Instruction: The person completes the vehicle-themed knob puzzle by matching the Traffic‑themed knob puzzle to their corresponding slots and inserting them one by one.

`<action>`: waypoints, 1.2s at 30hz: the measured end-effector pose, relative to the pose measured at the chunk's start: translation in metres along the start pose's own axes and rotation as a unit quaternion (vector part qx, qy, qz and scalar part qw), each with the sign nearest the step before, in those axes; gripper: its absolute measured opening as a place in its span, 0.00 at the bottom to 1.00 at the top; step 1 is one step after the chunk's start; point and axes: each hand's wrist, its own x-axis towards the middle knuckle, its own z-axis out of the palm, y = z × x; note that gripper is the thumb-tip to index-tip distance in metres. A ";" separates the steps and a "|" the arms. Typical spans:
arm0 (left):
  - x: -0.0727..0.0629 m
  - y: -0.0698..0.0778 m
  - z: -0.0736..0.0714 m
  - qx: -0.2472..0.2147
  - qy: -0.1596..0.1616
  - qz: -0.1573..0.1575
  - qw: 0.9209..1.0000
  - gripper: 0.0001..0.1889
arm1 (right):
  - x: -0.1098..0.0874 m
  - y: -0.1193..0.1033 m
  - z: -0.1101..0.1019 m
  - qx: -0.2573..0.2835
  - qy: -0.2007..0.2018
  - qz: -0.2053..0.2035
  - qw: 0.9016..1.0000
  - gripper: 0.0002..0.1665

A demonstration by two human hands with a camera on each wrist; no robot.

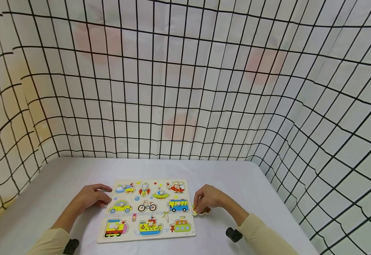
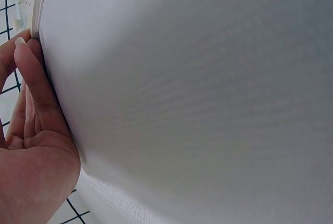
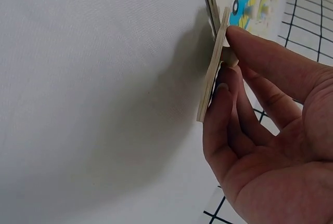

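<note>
My right hand pinches a flat wooden puzzle piece by its small round knob, just right of a peg puzzle board. Seen edge-on in the right wrist view, the piece is thin plywood and overlaps the board's edge; its picture is mostly hidden by the fingers. At the board's left edge rests my left hand, fingers relaxed, fingertips right at the rim. Knobbed vehicle pictures cover the board, among them a yellow car, a blue bus and a train.
A white cloth covers the table. Black netting stands around its back and sides, before a pale curtain with faded pink spots. Dark wrist devices sit at both sleeves.
</note>
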 end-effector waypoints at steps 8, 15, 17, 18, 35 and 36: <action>0.002 -0.003 0.001 -0.002 0.004 -0.002 1.000 0.27 | 0.003 -0.005 -0.004 0.003 0.009 -0.007 1.000 0.07; -0.001 0.001 0.002 -0.008 0.009 0.001 1.000 0.26 | 0.013 -0.009 0.007 0.026 0.014 -0.021 0.999 0.07; -0.001 0.000 0.002 -0.011 0.009 -0.001 1.000 0.26 | 0.016 -0.010 0.011 0.027 0.018 -0.025 0.999 0.08; 0.000 0.000 0.003 -0.011 0.009 -0.002 1.000 0.26 | 0.018 -0.011 0.014 0.028 0.021 -0.025 0.999 0.08; -0.001 0.000 0.003 -0.014 0.011 -0.009 1.000 0.26 | 0.019 -0.012 0.018 0.059 0.005 -0.018 0.998 0.09; -0.001 0.000 0.003 -0.012 0.011 -0.009 1.000 0.26 | 0.019 -0.011 0.019 0.062 0.003 -0.016 0.998 0.09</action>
